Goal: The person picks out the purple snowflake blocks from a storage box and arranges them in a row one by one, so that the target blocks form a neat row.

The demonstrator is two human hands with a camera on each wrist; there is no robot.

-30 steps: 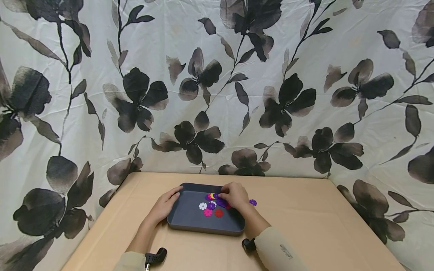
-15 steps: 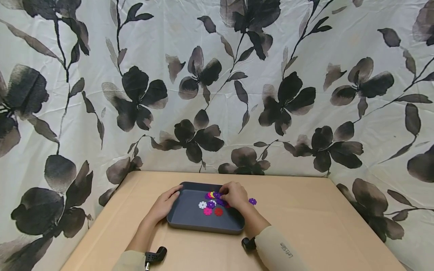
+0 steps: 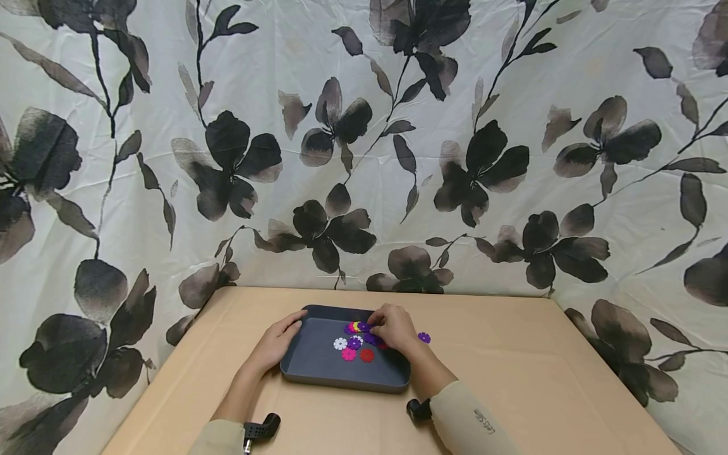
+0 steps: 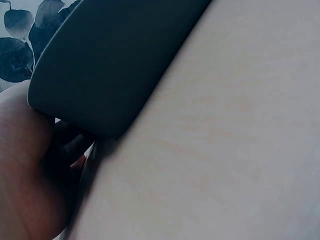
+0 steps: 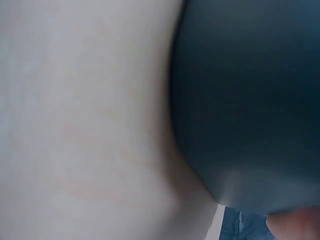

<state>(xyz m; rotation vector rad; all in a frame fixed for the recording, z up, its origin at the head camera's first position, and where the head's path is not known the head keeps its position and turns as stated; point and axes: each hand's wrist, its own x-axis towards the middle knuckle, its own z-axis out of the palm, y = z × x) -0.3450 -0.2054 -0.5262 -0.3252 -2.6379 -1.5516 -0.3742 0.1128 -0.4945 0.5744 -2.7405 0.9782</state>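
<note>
A dark grey rectangular tray [image 3: 324, 366] lies on the table, with several colourful flower-shaped discs in it. My left hand [image 3: 275, 343] grips the tray's left side, thumb by the rim; in the left wrist view, its fingers [image 4: 75, 145] curl in below the wall. Over the tray's right part, my right hand [image 3: 394, 327] has thumb and forefinger together at a purple flower-shaped disc [image 3: 364, 327] and seems to pinch it. Nearer the tray's middle are a white disc [image 3: 340, 344], a pink disc [image 3: 349, 354] and a red disc [image 3: 367, 356]. The right hand hides part of the pile.
One purple disc [image 3: 424, 338] is outside the tray, just right of the right wrist. The tan table [image 3: 512, 366] ends at a floral cloth [image 3: 398, 189] hanging behind it. Dark camera mounts [image 3: 263, 430] sit at both wrists.
The right fingers have shifted very slightly over the pile, and more of the purple disc beside them shows. The left hand and tray stay put.
</note>
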